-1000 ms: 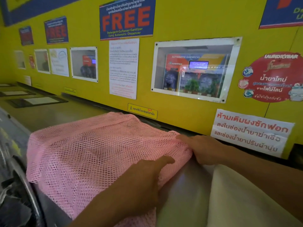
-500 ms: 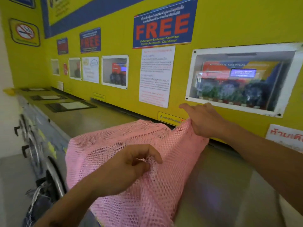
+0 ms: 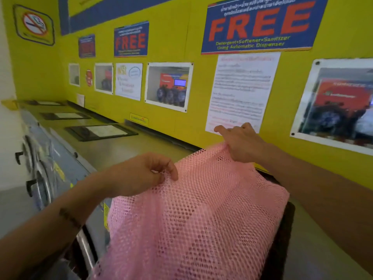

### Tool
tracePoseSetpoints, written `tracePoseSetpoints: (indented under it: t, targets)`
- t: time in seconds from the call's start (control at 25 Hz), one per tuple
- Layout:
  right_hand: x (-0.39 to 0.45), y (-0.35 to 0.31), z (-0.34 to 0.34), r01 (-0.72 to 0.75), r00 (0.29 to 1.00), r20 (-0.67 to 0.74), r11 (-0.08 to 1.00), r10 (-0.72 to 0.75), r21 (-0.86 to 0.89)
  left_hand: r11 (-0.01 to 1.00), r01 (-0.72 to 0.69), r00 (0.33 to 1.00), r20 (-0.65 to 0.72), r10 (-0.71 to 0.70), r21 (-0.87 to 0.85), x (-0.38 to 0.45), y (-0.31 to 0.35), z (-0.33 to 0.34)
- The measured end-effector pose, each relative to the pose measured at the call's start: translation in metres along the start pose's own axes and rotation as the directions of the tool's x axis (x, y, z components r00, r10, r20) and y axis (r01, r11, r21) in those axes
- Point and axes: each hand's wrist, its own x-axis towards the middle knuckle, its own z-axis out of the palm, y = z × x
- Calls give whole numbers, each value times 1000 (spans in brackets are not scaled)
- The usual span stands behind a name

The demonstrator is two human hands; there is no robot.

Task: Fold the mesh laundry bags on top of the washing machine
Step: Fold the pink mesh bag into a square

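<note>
A pink mesh laundry bag (image 3: 193, 215) hangs lifted above the washing machine top (image 3: 125, 148), its lower part draping toward the bottom of the view. My left hand (image 3: 145, 174) pinches the bag's upper left edge between thumb and fingers. My right hand (image 3: 242, 144) grips the upper right corner, higher and closer to the yellow wall. The bag is stretched between both hands and covers part of a dark panel (image 3: 282, 235) on the machine top.
A yellow wall (image 3: 177, 49) with posters and framed windows runs close behind the machines. Black-framed lids (image 3: 101, 131) lie on the tops to the left. Round machine doors with handles (image 3: 34, 178) face the aisle at lower left.
Both hands have closed on the bag's right edge and raised it off the machine top, carrying it leftward. The view has swung left along the row of machines.
</note>
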Motion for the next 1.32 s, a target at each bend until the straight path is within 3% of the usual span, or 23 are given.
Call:
tracePoseSetpoints:
  t: [0.12,0.2,0.28,0.32,0.44,0.52,0.6,0.72,0.84,0.96,1.04,1.2,1.32]
  targets:
    - [38,-23,25,-31,996,87,999,29,26,988,85,996,-49,-79,127,17,-32,-24]
    - [52,-34,48,-85,981,174,996,84,-1,935,177,978,-164,-131,308,26,-45,-20]
    - [57,-42,64,-123,969,206,990,135,-69,877,210,953,-291,-84,432,34,-50,2]
    - [56,-45,68,-144,969,195,988,152,-59,887,162,952,-305,-25,433,38,-50,17]
    - [43,-44,66,-209,964,198,966,178,149,916,-41,979,-168,117,398,52,-53,51]
    - [30,-39,65,-264,939,298,913,170,311,878,-59,996,-26,81,476,62,-61,62]
    - [12,-40,72,-304,904,406,872,137,383,846,-31,999,28,19,532,68,-68,63]
    - [-1,-44,89,-276,884,458,894,91,354,861,-63,998,51,43,504,75,-74,56]
    - [-1,-37,90,-389,853,500,820,148,420,866,-92,995,64,70,492,85,-77,45]
    - [-16,-22,73,-420,866,470,758,170,499,865,-54,998,-2,63,498,88,-67,43]
    - [-40,-8,52,-394,879,450,774,160,495,883,-67,992,-66,110,465,88,-45,50]
    - [-115,38,1,-341,838,532,879,122,335,893,-279,939,-97,331,353,85,36,89]
    - [-199,87,-45,-395,719,654,912,234,109,867,-439,887,-40,460,236,85,106,145]
